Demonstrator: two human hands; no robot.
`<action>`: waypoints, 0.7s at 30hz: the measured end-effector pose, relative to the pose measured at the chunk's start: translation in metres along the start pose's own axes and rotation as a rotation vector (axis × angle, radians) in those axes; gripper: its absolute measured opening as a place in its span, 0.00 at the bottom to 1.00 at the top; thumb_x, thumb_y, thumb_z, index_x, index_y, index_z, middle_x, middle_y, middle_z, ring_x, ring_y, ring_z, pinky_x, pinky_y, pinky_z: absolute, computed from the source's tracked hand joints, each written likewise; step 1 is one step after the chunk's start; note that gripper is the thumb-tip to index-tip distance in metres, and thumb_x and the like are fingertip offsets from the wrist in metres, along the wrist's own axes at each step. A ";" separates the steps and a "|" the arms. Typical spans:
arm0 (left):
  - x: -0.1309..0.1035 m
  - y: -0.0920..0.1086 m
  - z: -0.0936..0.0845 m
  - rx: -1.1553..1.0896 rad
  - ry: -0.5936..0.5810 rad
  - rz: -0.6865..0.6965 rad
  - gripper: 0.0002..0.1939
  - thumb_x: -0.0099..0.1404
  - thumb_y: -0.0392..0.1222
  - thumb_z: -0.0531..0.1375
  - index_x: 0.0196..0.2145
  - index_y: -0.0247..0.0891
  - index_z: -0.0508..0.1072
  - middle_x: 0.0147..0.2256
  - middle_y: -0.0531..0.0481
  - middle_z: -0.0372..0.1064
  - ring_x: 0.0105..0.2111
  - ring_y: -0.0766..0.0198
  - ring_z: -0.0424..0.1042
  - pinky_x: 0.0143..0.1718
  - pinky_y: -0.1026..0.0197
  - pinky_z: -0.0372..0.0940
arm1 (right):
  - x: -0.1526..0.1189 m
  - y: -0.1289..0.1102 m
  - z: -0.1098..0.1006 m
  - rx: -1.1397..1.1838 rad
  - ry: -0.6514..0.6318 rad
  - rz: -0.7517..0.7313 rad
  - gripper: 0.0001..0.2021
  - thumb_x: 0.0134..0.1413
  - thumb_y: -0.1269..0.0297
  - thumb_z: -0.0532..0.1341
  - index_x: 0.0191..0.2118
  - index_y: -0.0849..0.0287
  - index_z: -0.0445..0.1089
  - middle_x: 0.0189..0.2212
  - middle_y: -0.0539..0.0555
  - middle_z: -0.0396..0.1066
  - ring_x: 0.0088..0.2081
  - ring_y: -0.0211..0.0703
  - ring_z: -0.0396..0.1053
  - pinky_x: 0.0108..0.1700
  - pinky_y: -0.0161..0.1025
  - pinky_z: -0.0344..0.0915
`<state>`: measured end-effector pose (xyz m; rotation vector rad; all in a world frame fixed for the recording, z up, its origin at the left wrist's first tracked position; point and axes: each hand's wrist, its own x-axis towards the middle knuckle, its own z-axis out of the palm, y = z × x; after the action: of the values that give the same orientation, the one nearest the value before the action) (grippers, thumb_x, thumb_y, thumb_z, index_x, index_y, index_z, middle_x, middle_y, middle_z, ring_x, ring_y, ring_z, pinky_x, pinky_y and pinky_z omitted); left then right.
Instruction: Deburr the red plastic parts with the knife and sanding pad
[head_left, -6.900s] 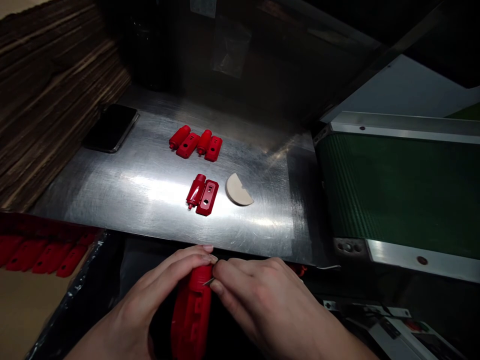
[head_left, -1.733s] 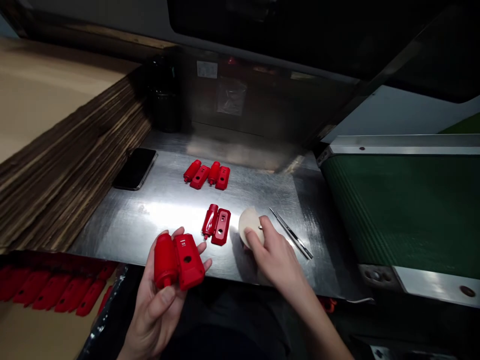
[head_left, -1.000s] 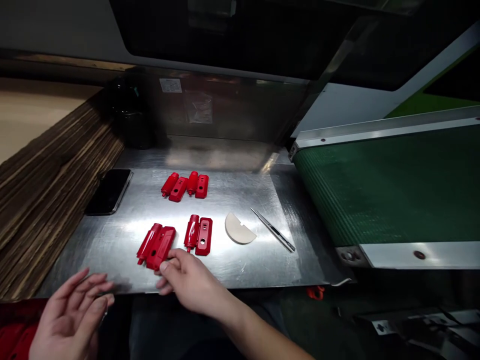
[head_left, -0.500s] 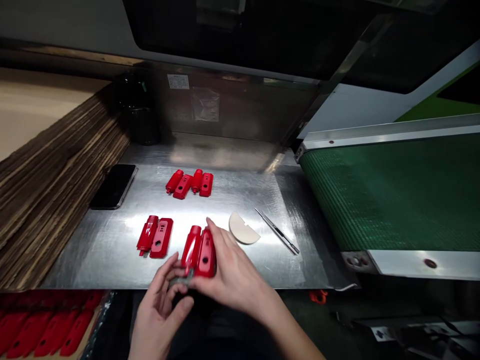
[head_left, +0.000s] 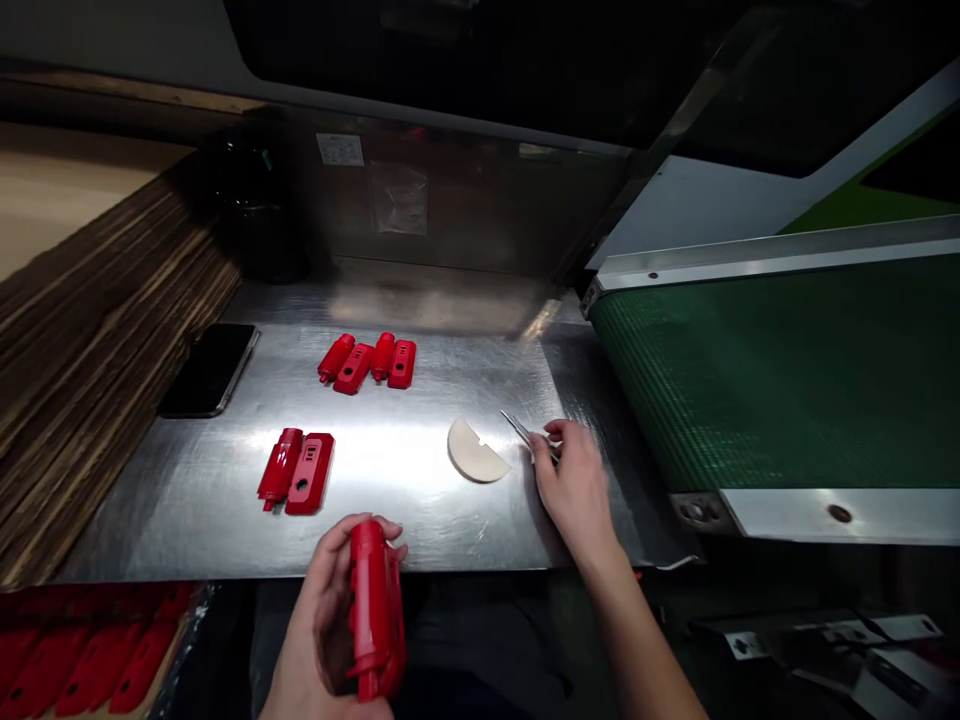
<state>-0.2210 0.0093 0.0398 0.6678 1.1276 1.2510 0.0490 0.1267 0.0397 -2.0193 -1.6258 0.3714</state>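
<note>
My left hand point(head_left: 311, 625) is wrapped round a glossy red plastic part point(head_left: 371, 600), a cylinder with a narrow stub at its lower end; the far side is hidden. It is held up in front of the metal table's near edge. My right hand point(head_left: 577, 490) is closed on the slim metal tweezers point(head_left: 516, 425), whose tips point up and left while the rest is covered by the fingers. Left of that hand lies an off-white half-disc point(head_left: 474, 455) with a small notch. A similar red part point(head_left: 310, 473) lies on the table beyond my left hand.
Further back on the metal table point(head_left: 450, 365) are more red parts point(head_left: 354, 368). A black phone point(head_left: 210, 370) lies at left beside stacked cardboard point(head_left: 112, 300). At right runs a green conveyor belt point(head_left: 795, 380). Below the table, at lower left, a box holds several red pieces point(head_left: 90, 660).
My left hand has lifted the red part off the table towards me and turned it. My right hand has let go of it, moved right and closed on the tweezers.
</note>
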 end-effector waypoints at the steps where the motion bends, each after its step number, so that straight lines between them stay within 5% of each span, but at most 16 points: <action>1: -0.001 0.000 0.000 0.028 -0.003 -0.014 0.67 0.23 0.71 0.80 0.62 0.49 0.69 0.62 0.39 0.71 0.61 0.35 0.73 0.65 0.44 0.68 | 0.008 0.007 0.003 -0.031 -0.013 -0.011 0.13 0.71 0.56 0.52 0.46 0.59 0.68 0.45 0.67 0.71 0.48 0.65 0.69 0.53 0.61 0.66; 6: -0.013 0.000 -0.003 0.173 -0.101 0.037 0.62 0.35 0.65 0.82 0.67 0.50 0.68 0.69 0.40 0.64 0.69 0.35 0.63 0.74 0.43 0.54 | 0.016 0.021 0.001 -0.135 -0.132 -0.088 0.07 0.66 0.64 0.52 0.42 0.56 0.66 0.40 0.63 0.69 0.46 0.64 0.67 0.52 0.60 0.64; 10: -0.017 0.007 -0.007 0.299 -0.220 0.059 0.50 0.51 0.53 0.80 0.68 0.54 0.68 0.68 0.42 0.67 0.70 0.40 0.63 0.74 0.43 0.53 | 0.006 0.018 -0.027 -0.124 -0.173 -0.073 0.07 0.69 0.61 0.50 0.41 0.54 0.64 0.43 0.61 0.66 0.45 0.59 0.68 0.48 0.53 0.66; 12: -0.011 0.013 -0.006 0.324 -0.266 0.079 0.35 0.61 0.53 0.75 0.64 0.52 0.74 0.64 0.42 0.73 0.67 0.41 0.68 0.72 0.43 0.57 | -0.007 0.006 -0.047 0.010 -0.283 -0.059 0.11 0.74 0.55 0.48 0.44 0.53 0.63 0.41 0.56 0.67 0.40 0.51 0.69 0.43 0.46 0.67; 15: 0.000 0.020 -0.002 0.337 -0.295 0.051 0.18 0.72 0.52 0.64 0.55 0.47 0.82 0.55 0.41 0.80 0.60 0.43 0.76 0.66 0.43 0.67 | -0.034 -0.025 -0.069 0.354 -0.625 -0.017 0.16 0.78 0.47 0.47 0.47 0.50 0.65 0.37 0.49 0.70 0.37 0.43 0.69 0.40 0.38 0.66; 18: 0.001 0.026 0.001 0.352 -0.316 0.058 0.18 0.74 0.52 0.60 0.56 0.48 0.82 0.54 0.43 0.81 0.60 0.45 0.76 0.66 0.45 0.67 | -0.057 -0.060 -0.076 0.484 -0.868 -0.106 0.15 0.79 0.49 0.50 0.47 0.49 0.70 0.40 0.48 0.74 0.41 0.41 0.73 0.44 0.36 0.67; 21: -0.011 0.030 0.003 0.372 -0.370 0.136 0.27 0.72 0.56 0.62 0.65 0.51 0.74 0.60 0.44 0.77 0.63 0.46 0.73 0.68 0.47 0.64 | -0.065 -0.082 -0.072 0.419 -0.874 -0.327 0.15 0.79 0.57 0.51 0.40 0.51 0.72 0.36 0.47 0.76 0.38 0.41 0.75 0.42 0.36 0.67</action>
<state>-0.2293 0.0066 0.0704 1.2197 1.0210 0.9805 0.0023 0.0600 0.1379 -1.2861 -2.0744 1.4711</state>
